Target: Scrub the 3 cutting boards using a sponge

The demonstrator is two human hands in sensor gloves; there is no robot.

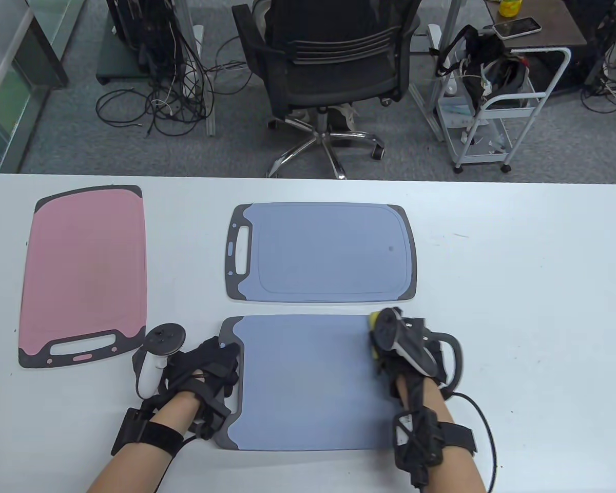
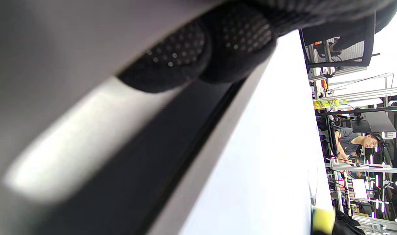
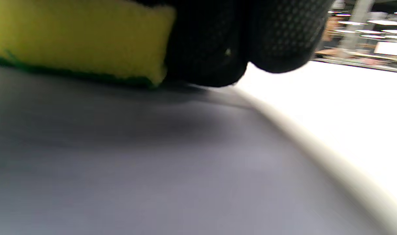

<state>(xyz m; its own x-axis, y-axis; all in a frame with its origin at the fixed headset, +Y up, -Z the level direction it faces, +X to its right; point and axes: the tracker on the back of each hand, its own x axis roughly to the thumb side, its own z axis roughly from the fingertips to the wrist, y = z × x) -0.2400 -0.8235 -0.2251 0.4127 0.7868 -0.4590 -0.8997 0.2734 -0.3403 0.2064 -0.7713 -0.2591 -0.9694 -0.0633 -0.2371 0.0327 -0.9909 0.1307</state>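
Pressing a yellow sponge onto the near blue cutting board, the right hand works at that board's far right corner, fingers curled over the sponge. The left hand lies on the dark left end of the same board, fingers resting on it; whether they hook its edge I cannot tell.

Containers on the white counter: none. Behind it a white wire cart carries a dark tangle of straps and cables.

Three boards lie flat. The near blue one sits at the front, between the hands. A second blue cutting board lies just beyond it, handle slot to the left, a groove round its face and one small dark spot. A pink cutting board lies well to the left, its handle slot toward the person. All have dark grey ends.

From the right wrist view the sponge shows a green scouring layer underneath, flat against the grey-blue board, with gloved fingertips beside it; the table view hides that. From the left wrist view, dotted fingertips touch the board's dark rim, and the sponge is a yellow blur far off.
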